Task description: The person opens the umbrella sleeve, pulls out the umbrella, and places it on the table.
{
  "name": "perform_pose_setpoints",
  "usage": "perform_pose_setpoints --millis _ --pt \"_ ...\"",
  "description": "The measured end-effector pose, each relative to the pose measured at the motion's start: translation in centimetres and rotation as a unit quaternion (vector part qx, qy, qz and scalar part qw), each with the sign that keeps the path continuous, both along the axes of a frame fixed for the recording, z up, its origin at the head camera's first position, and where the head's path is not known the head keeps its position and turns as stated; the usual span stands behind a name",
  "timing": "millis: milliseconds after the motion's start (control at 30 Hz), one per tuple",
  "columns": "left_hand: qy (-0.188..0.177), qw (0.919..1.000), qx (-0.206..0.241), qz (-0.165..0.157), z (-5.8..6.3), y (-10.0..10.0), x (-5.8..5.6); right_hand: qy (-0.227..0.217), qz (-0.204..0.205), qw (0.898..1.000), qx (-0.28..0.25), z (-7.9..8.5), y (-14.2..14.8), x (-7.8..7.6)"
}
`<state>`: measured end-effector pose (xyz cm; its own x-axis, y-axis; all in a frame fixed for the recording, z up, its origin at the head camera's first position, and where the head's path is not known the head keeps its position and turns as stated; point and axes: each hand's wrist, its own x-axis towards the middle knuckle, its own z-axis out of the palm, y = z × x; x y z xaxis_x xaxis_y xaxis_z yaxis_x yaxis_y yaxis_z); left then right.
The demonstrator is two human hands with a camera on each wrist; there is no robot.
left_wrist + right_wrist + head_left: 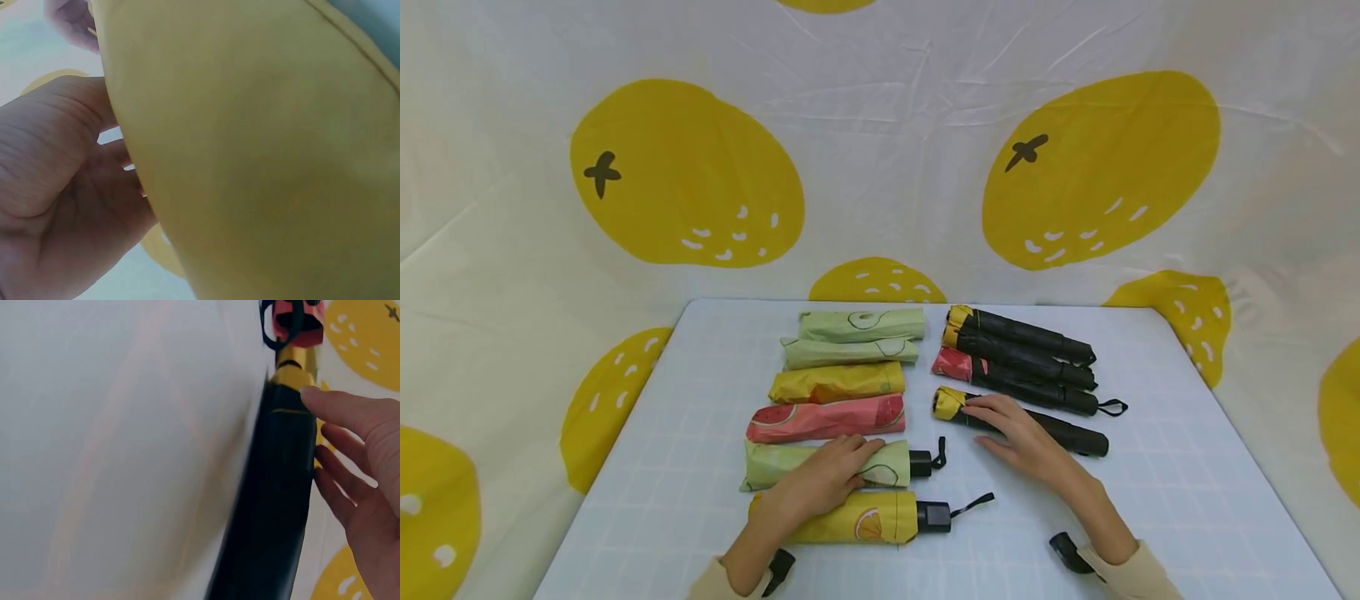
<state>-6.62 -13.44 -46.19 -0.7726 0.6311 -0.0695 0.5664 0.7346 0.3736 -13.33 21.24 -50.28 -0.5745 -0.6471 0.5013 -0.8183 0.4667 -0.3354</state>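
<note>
My left hand (827, 471) lies over a folded light-green umbrella (887, 467), thumb and fingers on either side of it. In the left wrist view, a large yellow umbrella (250, 150) hides the fingertips of that left hand (69, 156). This yellow umbrella with an orange-slice print (880, 518) lies just below the green one. My right hand (1022, 437) touches a folded black umbrella (1067, 433) near its yellow end, with fingers loosely extended. The right wrist view shows the right hand (369, 450) along the side of the black umbrella (275, 475).
Above the left hand lie a red umbrella (827, 418), an orange-yellow one (838, 383) and two light-green ones (861, 325). Beyond the right hand are a red-ended black umbrella (1037, 389) and two yellow-ended ones (1030, 330). A lemon-print cloth (887, 167) stands behind the white table (647, 467).
</note>
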Motion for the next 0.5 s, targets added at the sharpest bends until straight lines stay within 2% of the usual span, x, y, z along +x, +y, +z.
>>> perform_pose_setpoints --millis 233,500 --pt "0.055 0.9983 -0.011 -0.018 -0.4 0.0 0.0 -0.003 0.017 1.0 0.001 0.4 -1.6 0.3" --pt "0.06 0.998 -0.008 -0.017 -0.4 0.0 0.0 -0.048 0.057 0.997 -0.003 1.3 -3.8 1.1"
